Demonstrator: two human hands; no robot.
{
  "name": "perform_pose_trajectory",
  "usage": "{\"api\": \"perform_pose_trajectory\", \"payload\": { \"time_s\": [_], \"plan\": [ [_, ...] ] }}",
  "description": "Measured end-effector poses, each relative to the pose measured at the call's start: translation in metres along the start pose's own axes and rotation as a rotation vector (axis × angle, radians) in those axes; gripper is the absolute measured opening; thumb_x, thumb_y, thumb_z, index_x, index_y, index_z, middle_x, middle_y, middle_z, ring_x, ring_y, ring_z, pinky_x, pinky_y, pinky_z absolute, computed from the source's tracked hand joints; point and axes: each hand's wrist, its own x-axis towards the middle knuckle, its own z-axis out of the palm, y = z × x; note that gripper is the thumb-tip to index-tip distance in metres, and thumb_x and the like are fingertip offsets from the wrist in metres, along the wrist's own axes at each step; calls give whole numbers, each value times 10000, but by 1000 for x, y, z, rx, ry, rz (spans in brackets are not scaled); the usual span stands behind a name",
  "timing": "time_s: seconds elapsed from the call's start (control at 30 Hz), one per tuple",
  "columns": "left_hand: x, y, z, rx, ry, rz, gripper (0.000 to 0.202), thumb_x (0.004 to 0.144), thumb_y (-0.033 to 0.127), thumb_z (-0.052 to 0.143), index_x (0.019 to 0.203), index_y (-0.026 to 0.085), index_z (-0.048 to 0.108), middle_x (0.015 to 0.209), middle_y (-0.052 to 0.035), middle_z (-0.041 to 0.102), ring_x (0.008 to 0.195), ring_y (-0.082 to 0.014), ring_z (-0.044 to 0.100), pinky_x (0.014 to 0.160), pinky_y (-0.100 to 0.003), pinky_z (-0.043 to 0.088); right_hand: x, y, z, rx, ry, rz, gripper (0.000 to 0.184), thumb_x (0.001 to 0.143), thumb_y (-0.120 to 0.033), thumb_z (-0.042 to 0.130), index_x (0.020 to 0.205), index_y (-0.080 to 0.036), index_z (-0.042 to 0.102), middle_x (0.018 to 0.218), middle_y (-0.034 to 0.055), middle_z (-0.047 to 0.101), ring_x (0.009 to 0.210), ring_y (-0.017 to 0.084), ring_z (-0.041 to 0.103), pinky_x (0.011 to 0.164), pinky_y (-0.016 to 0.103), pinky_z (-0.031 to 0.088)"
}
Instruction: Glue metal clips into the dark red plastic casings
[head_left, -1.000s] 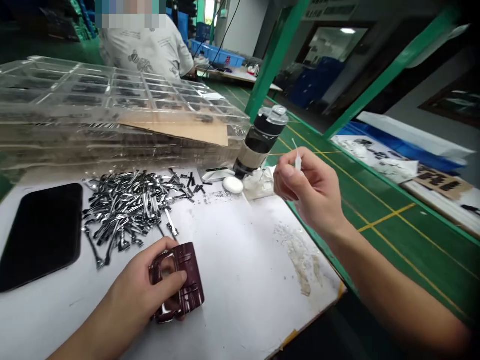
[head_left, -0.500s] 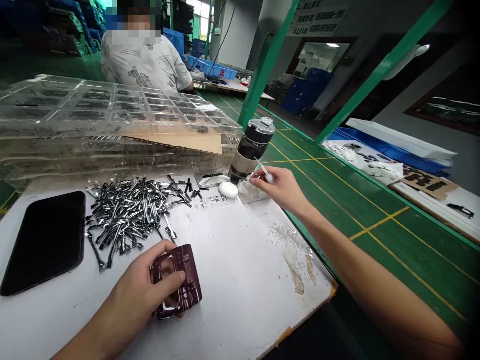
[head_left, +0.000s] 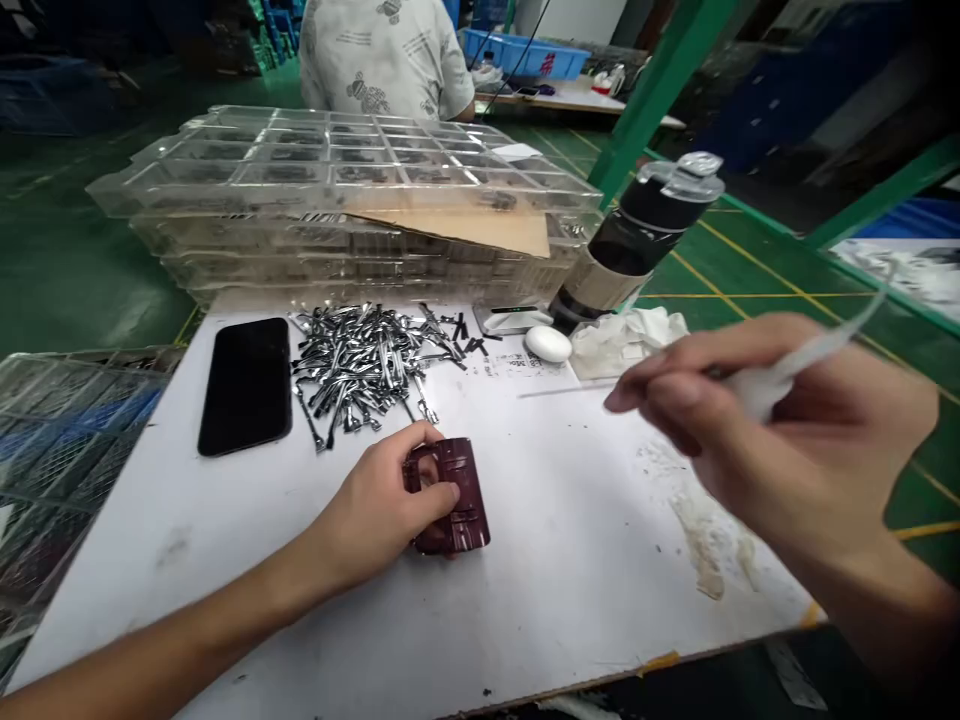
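While black smartphone (head_left: 244,385) lies on white work board (head_left: 570,600), loose chrome metal parts (head_left: 367,365) sit heaped just right of it. Left hand (head_left: 371,520) grips glossy maroon frame part (head_left: 450,497), thumb across its face, part resting on board below heap. Right hand (head_left: 802,440), raised over board, holds white swab (head_left: 772,385) in narrow pinch; motion blur.
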Motion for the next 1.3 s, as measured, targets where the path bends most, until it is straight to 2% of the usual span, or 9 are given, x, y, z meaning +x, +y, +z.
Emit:
{"api": "perform_pose_trajectory", "payload": {
  "time_s": [0.1, 0.2, 0.37, 0.53, 0.77, 0.9, 1.0, 1.17, 1.3],
  "plan": [
    [-1, 0, -1, 41, 16, 0, 122, 871, 244, 633, 933, 220, 531, 754, 40, 545, 720, -192, 654, 636, -315, 558, -21, -1, 20, -21, -173, -81, 149, 854, -131, 760, 923, -263, 762, 768, 8, 743, 584, 173, 627, 537, 333, 500],
    [-2, 0, -1, 28, 7, -8, 121, 873, 242, 626, 940, 224, 527, 757, 47, 534, 710, -196, 662, 633, -331, 567, -29, 7, 29, 29, -271, -18, 122, 888, -131, 728, 924, -246, 744, 780, -10, 759, 503, 115, 581, 521, 283, 504],
    [-2, 1, 1, 1, 6, -19, 126, 861, 238, 632, 926, 226, 525, 732, 54, 528, 670, -179, 641, 606, -313, 560, -30, 14, 34, 36, -308, 56, 90, 904, -154, 720, 920, -241, 738, 810, -11, 772, 466, 93, 551, 422, 258, 419],
    [-1, 1, 1, 54, 29, -19, 125, 848, 241, 637, 917, 225, 534, 736, 37, 579, 661, -175, 630, 583, -285, 532, -31, 15, 36, 36, -316, 46, 95, 902, -161, 719, 918, -251, 744, 782, -17, 765, 462, 103, 546, 429, 277, 413],
    [-1, 1, 1, 15, 21, -31, 138, 835, 250, 654, 909, 223, 540, 727, 34, 582, 636, -166, 616, 558, -275, 531, -35, 15, 31, 75, -194, 122, 110, 887, -160, 732, 925, -258, 763, 780, 8, 760, 425, 106, 469, 381, 295, 356],
    [0, 0, 0, 0, 20, -15, 131, 841, 240, 654, 909, 222, 544, 713, 46, 560, 626, -155, 611, 556, -265, 529, -37, 14, 28, 161, -219, 92, 152, 887, -134, 719, 974, -251, 759, 776, 16, 756, 480, 136, 569, 437, 304, 456],
    [-1, 1, 0, -24, 9, -34, 141, 843, 233, 654, 914, 226, 532, 708, 50, 564, 646, -172, 636, 579, -287, 550, -36, 12, 27, 211, -321, 27, 166, 885, -123, 715, 979, -253, 761, 753, 19, 751, 584, 182, 677, 521, 316, 540],
    [-1, 2, 0, -8, 19, -42, 141, 842, 245, 654, 917, 226, 537, 750, 31, 595, 690, -187, 641, 606, -312, 570, -32, 8, 30, 202, -471, -56, 109, 906, -153, 705, 942, -238, 763, 716, 20, 752, 581, 187, 701, 528, 292, 565],
    [-1, 1, 0, -14, 26, -47, 154, 832, 252, 662, 917, 225, 538, 757, 27, 595, 697, -194, 650, 601, -318, 578, -33, 9, 32, 181, -489, -74, 93, 910, -160, 703, 941, -233, 752, 736, 15, 760, 618, 185, 720, 566, 281, 584]
  ]
}}
